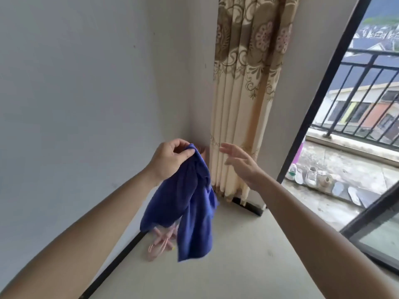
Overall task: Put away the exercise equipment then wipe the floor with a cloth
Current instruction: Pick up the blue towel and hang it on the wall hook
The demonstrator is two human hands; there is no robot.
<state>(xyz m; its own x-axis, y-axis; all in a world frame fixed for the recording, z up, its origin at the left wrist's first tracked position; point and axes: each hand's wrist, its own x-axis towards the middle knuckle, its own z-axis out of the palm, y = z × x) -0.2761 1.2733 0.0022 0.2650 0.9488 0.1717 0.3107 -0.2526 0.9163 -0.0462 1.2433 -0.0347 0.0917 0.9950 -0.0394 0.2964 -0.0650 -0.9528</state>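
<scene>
While your left hand (pixel 170 157) pinches the cloth (pixel 185 203) by one bunched corner, the rest of it hangs free in front of you, well off the floor (pixel 237 255). Your right hand (pixel 241 162) is empty, fingers spread and loose, reaching toward the cloth's top edge but not touching it.

Judge the cloth as light and very soft: it drapes in deep folds and sags into a pouch under your wrist, so it has no stiffness to push with. Held by a corner it will only trail and flap. You would do better to take a second corner with your right hand, fold or wad it into a flat pad, and press down on it with your palm when you wipe. It looks plush rather than slick, so slipping from your grip seems unlikely, and nothing about it is fragile.

Below the cloth, a pink band (pixel 158 244) lies on the floor beside the skirting (pixel 121 257), partly hidden by the hanging fabric. It looks thin, limp and rubbery; whether that spot counts as put away I cannot tell.

Farther off, the curtain (pixel 241 104) hangs in the corner, its hem just above the floor. Beyond the open door, shoes (pixel 311 175) sit on the balcony.
</scene>
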